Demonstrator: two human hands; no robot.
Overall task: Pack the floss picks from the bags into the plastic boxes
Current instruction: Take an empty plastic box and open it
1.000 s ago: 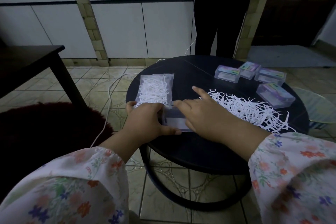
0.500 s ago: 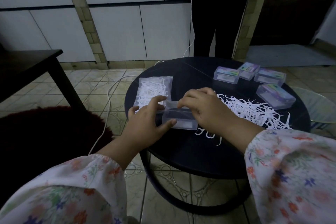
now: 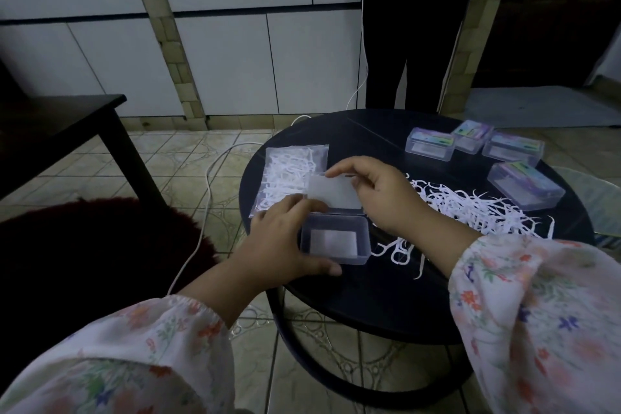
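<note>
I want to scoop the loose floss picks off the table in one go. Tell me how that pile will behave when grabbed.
The loose floss picks look thin and light, so a handful should lift easily. They lie tangled, so neighbours will probably drag along and some may drop. A few strays beside the open box suggest they scatter readily on the smooth dark table.

A home room: patterned floor tiles (image 3: 215, 175), a round black coffee table (image 3: 386, 306), and a dark shaggy rug (image 3: 84, 245) at nine o'clock.

Five plastic boxes: one open box (image 3: 334, 240) and four closed boxes (image 3: 429, 144); one bag (image 3: 289, 175).
</note>
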